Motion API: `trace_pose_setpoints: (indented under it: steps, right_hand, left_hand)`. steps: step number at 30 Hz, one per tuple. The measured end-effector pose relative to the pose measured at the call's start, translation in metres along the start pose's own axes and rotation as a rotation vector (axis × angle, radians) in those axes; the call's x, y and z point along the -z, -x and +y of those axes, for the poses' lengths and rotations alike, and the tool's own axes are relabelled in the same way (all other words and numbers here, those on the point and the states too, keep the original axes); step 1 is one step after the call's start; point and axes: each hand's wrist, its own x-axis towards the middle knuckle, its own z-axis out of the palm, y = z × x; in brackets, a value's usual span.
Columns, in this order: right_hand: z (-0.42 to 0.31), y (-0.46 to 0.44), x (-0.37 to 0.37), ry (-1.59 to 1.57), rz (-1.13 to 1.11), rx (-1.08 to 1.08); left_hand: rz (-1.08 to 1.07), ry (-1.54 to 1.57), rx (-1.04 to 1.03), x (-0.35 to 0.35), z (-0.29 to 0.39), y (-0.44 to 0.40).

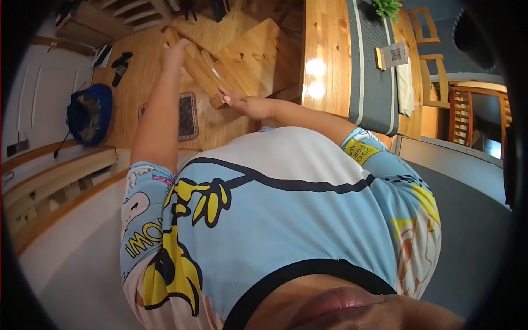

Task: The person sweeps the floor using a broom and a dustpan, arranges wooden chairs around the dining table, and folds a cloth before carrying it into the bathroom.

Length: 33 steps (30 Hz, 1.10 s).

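Observation:
A wooden chair (252, 50) stands on the floor in front of me, its seat turned at an angle and its backrest (197, 69) towards me. At the far left end of the backrest, my left hand (175, 54) is closed around the wood. My right hand (240, 103) grips the near right end, with the thumb and fingers at the post's tip. Most of the chair's legs are hidden below the seat.
Close on the right is a wooden table (325, 33) with a grey runner (371, 82), a green plant (386, 8) and a QR-code sign (393, 56). A patterned mat (188, 115), dark slippers (121, 69) and a blue bag (91, 113) lie to the left, near a white door (49, 93).

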Motion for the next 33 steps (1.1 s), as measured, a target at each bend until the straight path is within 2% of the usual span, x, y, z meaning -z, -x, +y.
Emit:
trace_pose_setpoints:
  steps: [1, 3, 4, 5, 7, 11, 13, 16, 18, 23, 25, 27, 28, 31, 32, 33]
  right_hand:
    - [0.001, -0.005, 0.006, 0.063, 0.033, 0.033]
    - [0.012, -0.003, 0.032, 0.009, 0.006, -0.001]
    - [0.008, -0.004, 0.037, 0.039, -0.013, -0.003]
    - [0.005, -0.008, 0.042, 0.065, -0.028, -0.005]
    - [-0.008, -0.012, 0.051, 0.065, -0.021, -0.022]
    - [-0.022, -0.013, 0.081, 0.060, -0.022, -0.115]
    - [-0.025, -0.015, 0.090, 0.040, 0.014, -0.137]
    - [-0.004, -0.015, 0.122, 0.085, 0.143, -0.151]
    - [0.008, -0.020, 0.127, 0.245, 0.328, -0.122]
    - [0.013, -0.043, 0.145, 0.231, 0.692, -0.215]
    - [0.008, -0.048, 0.151, 0.169, 0.875, -0.247]
    - [-0.001, -0.051, 0.155, 0.207, 1.003, -0.308]
    - [-0.007, -0.055, 0.153, 0.205, 1.139, -0.326]
    - [-0.014, -0.047, 0.163, 0.084, 1.238, -0.407]
    - [-0.015, -0.050, 0.161, 0.045, 1.340, -0.442]
    - [-0.016, -0.050, 0.162, 0.047, 1.359, -0.442]
  left_hand:
    - [-0.010, 0.006, -0.007, -0.009, -0.005, -0.007]
    - [0.034, -0.548, -0.302, -0.034, -0.043, -0.023]
    - [-0.078, -0.429, -0.276, -0.035, -0.041, -0.029]
    - [-0.088, -0.425, -0.292, -0.039, -0.036, -0.037]
    - [-0.135, -0.297, -0.118, -0.050, -0.020, -0.033]
    - [-0.234, -0.349, -0.114, -0.079, -0.026, -0.075]
    - [-0.205, -0.410, -0.136, -0.097, -0.023, -0.087]
    - [-0.273, -0.340, -0.224, -0.146, -0.038, -0.115]
    - [-0.340, -0.308, -0.256, -0.163, -0.047, -0.130]
    - [-0.482, -0.273, -0.293, -0.215, -0.048, -0.148]
    - [-0.445, -0.205, -0.250, -0.230, -0.050, -0.148]
    - [-0.507, -0.151, -0.224, -0.243, -0.055, -0.154]
    - [-0.522, -0.107, -0.207, -0.248, -0.052, -0.157]
    - [-0.512, -0.192, -0.143, -0.270, -0.050, -0.148]
    - [-0.576, -0.141, 0.015, -0.267, -0.017, -0.128]
    - [-0.593, -0.140, 0.010, -0.271, -0.016, -0.128]
